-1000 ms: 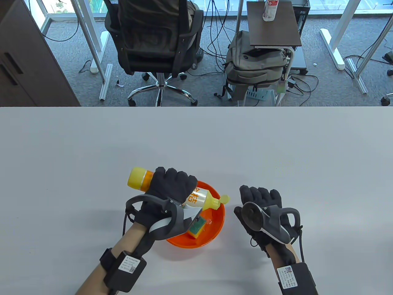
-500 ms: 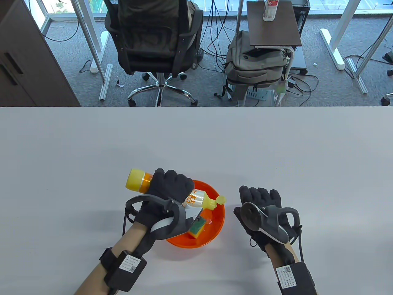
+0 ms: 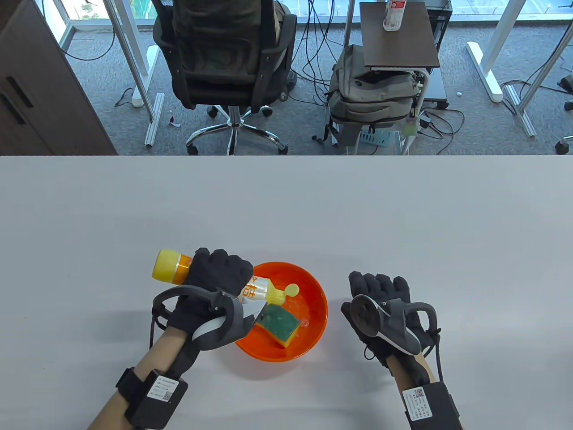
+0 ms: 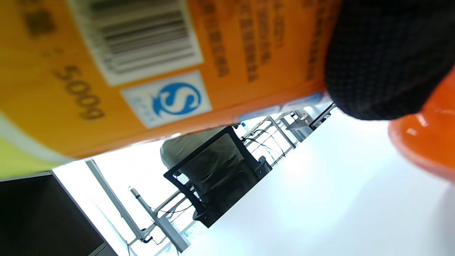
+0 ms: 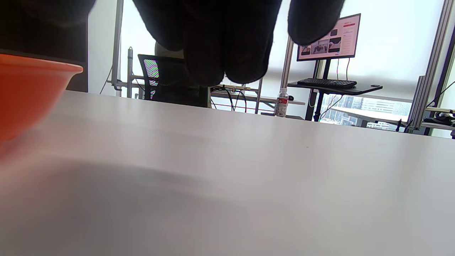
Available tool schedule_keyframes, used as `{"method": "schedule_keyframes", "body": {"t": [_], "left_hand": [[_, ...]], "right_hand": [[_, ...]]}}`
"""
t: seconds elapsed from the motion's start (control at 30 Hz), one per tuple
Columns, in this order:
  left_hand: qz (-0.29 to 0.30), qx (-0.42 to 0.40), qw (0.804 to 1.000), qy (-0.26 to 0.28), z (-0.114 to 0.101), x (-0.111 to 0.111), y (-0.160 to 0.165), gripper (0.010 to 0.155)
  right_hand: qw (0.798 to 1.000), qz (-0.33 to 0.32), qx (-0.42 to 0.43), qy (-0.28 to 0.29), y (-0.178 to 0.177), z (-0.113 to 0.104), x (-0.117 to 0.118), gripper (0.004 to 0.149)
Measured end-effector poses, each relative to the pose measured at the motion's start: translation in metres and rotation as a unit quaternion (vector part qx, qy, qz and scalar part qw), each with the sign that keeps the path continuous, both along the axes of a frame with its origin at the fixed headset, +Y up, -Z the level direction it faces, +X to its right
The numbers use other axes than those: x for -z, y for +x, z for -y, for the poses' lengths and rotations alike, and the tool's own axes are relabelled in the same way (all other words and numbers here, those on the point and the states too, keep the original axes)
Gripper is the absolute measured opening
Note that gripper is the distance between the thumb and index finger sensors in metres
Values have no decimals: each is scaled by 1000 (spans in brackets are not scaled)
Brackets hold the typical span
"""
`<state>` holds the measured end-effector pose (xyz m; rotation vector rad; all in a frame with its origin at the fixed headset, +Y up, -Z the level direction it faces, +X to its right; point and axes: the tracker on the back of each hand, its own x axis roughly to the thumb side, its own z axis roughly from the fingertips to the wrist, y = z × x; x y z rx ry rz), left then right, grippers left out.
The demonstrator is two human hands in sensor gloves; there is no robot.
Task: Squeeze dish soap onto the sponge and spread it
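Yellow nozzle point(image 3: 292, 290) of the soap bottle point(image 3: 215, 280), gripped by the left hand point(image 3: 210, 286), points rightward just beyond the sponge point(image 3: 280, 323); the right hand point(image 3: 380, 300) rests flat, empty.

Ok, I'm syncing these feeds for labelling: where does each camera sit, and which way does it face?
Table view: overhead, looking down on the table; shows left hand gripping the soap bottle over the orange bowl holding the sponge, right hand resting beside.
Left wrist view: tilted, under the bottle; one gloved finger shows.
Right wrist view: low, facing across the table; fingers hang from above.
Shared: all three show the bowl.
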<state>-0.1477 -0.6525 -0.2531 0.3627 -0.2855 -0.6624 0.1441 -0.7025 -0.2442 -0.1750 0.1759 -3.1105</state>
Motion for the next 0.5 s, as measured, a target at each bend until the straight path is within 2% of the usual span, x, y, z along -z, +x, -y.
{"method": "schedule_keyframes", "body": {"t": [0.27, 0.5], "left_hand": [[-40, 3, 999, -2, 1, 1, -43, 73], [-58, -2, 998, -5, -3, -1, -58, 73]], "right_hand": [[1000, 1, -4, -3, 0, 0, 0, 71], [1000, 2, -6, -5, -1, 0, 0, 71]]}}
